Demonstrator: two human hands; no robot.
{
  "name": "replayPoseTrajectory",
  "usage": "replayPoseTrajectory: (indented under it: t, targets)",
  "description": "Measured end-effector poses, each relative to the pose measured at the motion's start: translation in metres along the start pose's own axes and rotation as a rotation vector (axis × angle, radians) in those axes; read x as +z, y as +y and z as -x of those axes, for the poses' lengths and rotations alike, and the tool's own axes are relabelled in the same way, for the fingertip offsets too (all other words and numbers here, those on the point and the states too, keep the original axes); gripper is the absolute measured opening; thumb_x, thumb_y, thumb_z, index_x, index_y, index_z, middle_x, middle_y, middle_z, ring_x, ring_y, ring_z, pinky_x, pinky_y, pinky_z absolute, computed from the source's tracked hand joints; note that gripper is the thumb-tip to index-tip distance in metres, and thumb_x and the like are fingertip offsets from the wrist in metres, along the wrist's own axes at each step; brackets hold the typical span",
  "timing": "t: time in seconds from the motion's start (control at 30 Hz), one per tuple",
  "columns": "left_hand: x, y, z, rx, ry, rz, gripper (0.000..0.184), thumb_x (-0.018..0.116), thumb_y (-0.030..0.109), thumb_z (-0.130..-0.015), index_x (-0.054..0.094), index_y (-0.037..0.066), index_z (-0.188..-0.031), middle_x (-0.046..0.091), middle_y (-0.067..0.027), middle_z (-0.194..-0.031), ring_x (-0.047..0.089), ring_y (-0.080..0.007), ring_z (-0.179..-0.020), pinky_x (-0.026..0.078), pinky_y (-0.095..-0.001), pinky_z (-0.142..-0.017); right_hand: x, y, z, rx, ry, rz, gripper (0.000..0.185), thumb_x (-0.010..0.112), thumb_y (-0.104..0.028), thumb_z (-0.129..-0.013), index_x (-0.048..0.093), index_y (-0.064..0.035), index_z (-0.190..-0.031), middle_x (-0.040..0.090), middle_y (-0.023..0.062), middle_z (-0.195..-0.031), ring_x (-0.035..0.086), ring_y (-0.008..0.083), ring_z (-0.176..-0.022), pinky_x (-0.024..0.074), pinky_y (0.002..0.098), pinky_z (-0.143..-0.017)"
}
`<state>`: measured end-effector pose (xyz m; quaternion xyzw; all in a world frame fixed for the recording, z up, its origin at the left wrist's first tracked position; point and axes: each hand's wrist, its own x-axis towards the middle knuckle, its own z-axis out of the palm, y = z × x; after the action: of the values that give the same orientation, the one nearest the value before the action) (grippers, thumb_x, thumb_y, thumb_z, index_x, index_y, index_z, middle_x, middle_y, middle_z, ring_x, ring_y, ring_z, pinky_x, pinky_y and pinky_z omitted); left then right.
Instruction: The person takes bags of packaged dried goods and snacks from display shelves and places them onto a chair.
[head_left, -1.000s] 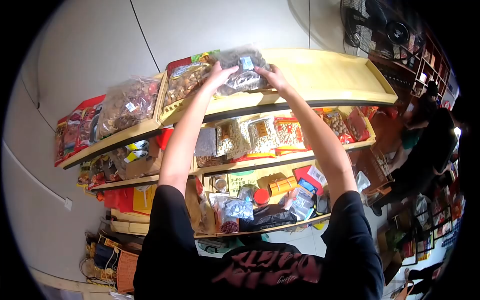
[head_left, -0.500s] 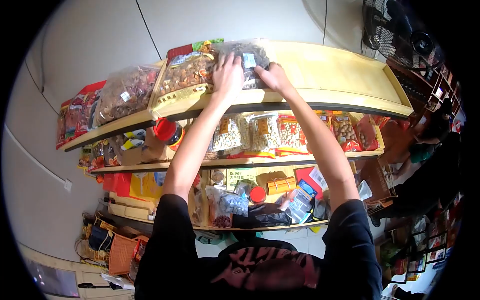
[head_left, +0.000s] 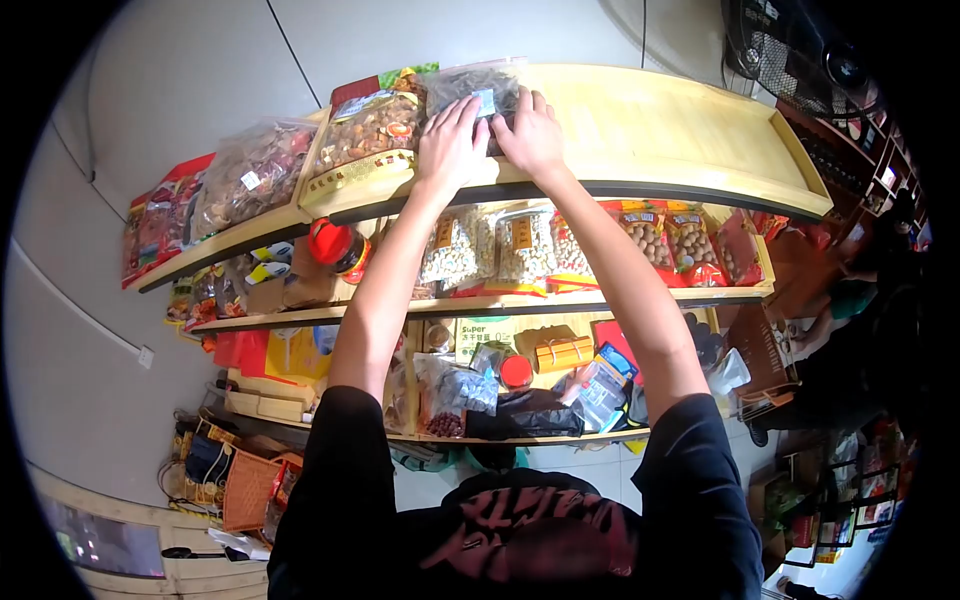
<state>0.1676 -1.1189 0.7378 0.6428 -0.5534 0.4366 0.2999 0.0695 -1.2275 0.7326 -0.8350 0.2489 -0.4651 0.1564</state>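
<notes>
A clear plastic bag of dark dried food (head_left: 452,92) with a small pale label lies on the top wooden shelf (head_left: 680,130). My left hand (head_left: 448,150) rests flat on the bag's lower left part, fingers stretched out. On its right side lies my right hand (head_left: 530,138), fingers extended along the bag's edge and thumb towards the left hand. Neither hand is closed around the bag. Just left of it sits a printed bag of brown dried food (head_left: 365,135). Farther left, beyond a divider, is a bag of reddish dried pieces (head_left: 255,180).
The middle shelf holds bags of pale nuts or seeds (head_left: 525,245), bags of round brown nuts (head_left: 690,243) and a red-lidded jar (head_left: 335,245). Below are a yellow bundle (head_left: 563,353) and several packets. A black fan (head_left: 790,70) stands at the upper right; a person in dark clothes is at right.
My right hand has shifted left and its fingers now stretch forward on the bag. The bag looks flatter and straighter. The view has moved slightly.
</notes>
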Motion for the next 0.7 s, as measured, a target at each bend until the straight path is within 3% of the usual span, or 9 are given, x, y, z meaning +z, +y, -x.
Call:
replayPoseTrajectory:
  t: [0.07, 0.23, 0.3, 0.43, 0.53, 0.57, 0.63, 0.67, 0.7]
  targets:
    - [-0.001, 0.002, 0.000, 0.007, -0.012, -0.012, 0.034, 0.051, 0.022, -0.089, 0.059, 0.008, -0.120, 0.060, -0.0130, -0.121, 0.057, -0.0282, -0.110, 0.046, -0.0381, -0.094, -0.004, -0.002, 0.009, -0.234, 0.270, 0.011, 0.058, 0.059, -0.030, -0.079, 0.044, 0.0036, -0.124, 0.043, 0.0284, -0.129, 0.044, 0.0393, -0.118, 0.0354, 0.0481, -0.099]
    - [0.001, 0.002, 0.000, -0.017, -0.025, 0.005, 0.033, 0.048, 0.024, -0.090, 0.061, 0.011, -0.117, 0.061, -0.0112, -0.119, 0.057, -0.0265, -0.111, 0.045, -0.0390, -0.095, -0.048, 0.007, 0.110, -0.452, 0.334, -0.164, 0.046, 0.059, -0.010, -0.078, 0.045, 0.0017, -0.120, 0.043, 0.0260, -0.130, 0.045, 0.0424, -0.114, 0.0343, 0.0481, -0.099]
    - [-0.001, 0.004, 0.002, -0.048, -0.101, -0.026, 0.035, 0.045, 0.026, -0.092, 0.059, 0.012, -0.122, 0.057, -0.0109, -0.126, 0.054, -0.0255, -0.117, 0.042, -0.0378, -0.100, -0.057, 0.037, 0.175, -0.417, 0.254, -0.217, 0.040, 0.058, -0.011, -0.079, 0.047, -0.0003, -0.116, 0.046, 0.0236, -0.128, 0.046, 0.0412, -0.115, 0.0334, 0.0517, -0.099]
    - [-0.006, 0.010, -0.004, -0.105, -0.317, -0.070, 0.039, 0.038, 0.026, -0.097, 0.050, 0.013, -0.131, 0.043, -0.0086, -0.141, 0.039, -0.0222, -0.132, 0.025, -0.0410, -0.113, -0.066, 0.101, 0.344, -0.069, 0.037, -0.251, 0.031, 0.058, 0.000, -0.075, 0.053, 0.0005, -0.106, 0.054, 0.0211, -0.117, 0.052, 0.0383, -0.107, 0.0420, 0.0430, -0.091]
    - [0.000, 0.028, 0.014, -0.058, 0.002, -0.178, 0.037, 0.045, 0.016, -0.091, 0.055, 0.007, -0.125, 0.044, -0.0156, -0.140, 0.038, -0.0295, -0.131, 0.024, -0.0517, -0.109, -0.083, 0.140, 0.470, 0.232, -0.097, -0.185, 0.026, 0.059, 0.002, -0.075, 0.056, 0.0005, -0.100, 0.059, 0.0193, -0.104, 0.059, 0.0355, -0.090, 0.0473, 0.0404, -0.078]
    - [-0.007, 0.053, 0.024, 0.013, 0.207, -0.113, 0.027, 0.049, 0.011, -0.086, 0.062, 0.005, -0.109, 0.053, -0.0176, -0.124, 0.048, -0.0292, -0.118, 0.036, -0.0505, -0.098, -0.096, 0.147, 0.509, 0.413, -0.191, -0.212, 0.024, 0.060, 0.002, -0.075, 0.057, 0.0001, -0.099, 0.061, 0.0187, -0.098, 0.061, 0.0347, -0.085, 0.0483, 0.0405, -0.075]
    - [-0.014, 0.107, 0.074, -0.041, 0.246, 0.170, 0.010, 0.051, 0.006, -0.082, 0.061, 0.003, -0.085, 0.057, -0.0160, -0.091, 0.054, -0.0268, -0.088, 0.043, -0.0429, -0.081, -0.112, 0.171, 0.598, 0.763, -0.162, -0.227, 0.022, 0.057, 0.000, -0.078, 0.058, -0.0019, -0.099, 0.062, 0.0175, -0.089, 0.062, 0.0339, -0.079, 0.0490, 0.0386, -0.070]
    - [-0.022, 0.132, 0.115, 0.031, 0.187, 0.183, 0.010, 0.053, 0.002, -0.078, 0.051, 0.006, -0.069, 0.047, -0.0091, -0.066, 0.045, -0.0212, -0.064, 0.041, -0.0377, -0.063, -0.114, 0.197, 0.662, 0.824, -0.177, -0.036, 0.019, 0.054, -0.001, -0.079, 0.060, -0.0034, -0.097, 0.064, 0.0166, -0.086, 0.062, 0.0342, -0.080, 0.0486, 0.0384, -0.071]
    - [-0.034, 0.167, 0.159, -0.003, 0.070, 0.387, 0.014, 0.053, -0.001, -0.074, 0.046, 0.007, -0.065, 0.043, -0.0065, -0.058, 0.040, -0.0185, -0.055, 0.037, -0.0359, -0.054, -0.127, 0.208, 0.719, 0.889, -0.199, 0.096, 0.019, 0.053, -0.001, -0.078, 0.061, -0.0036, -0.095, 0.065, 0.0164, -0.087, 0.062, 0.0346, -0.082, 0.0484, 0.0392, -0.071]
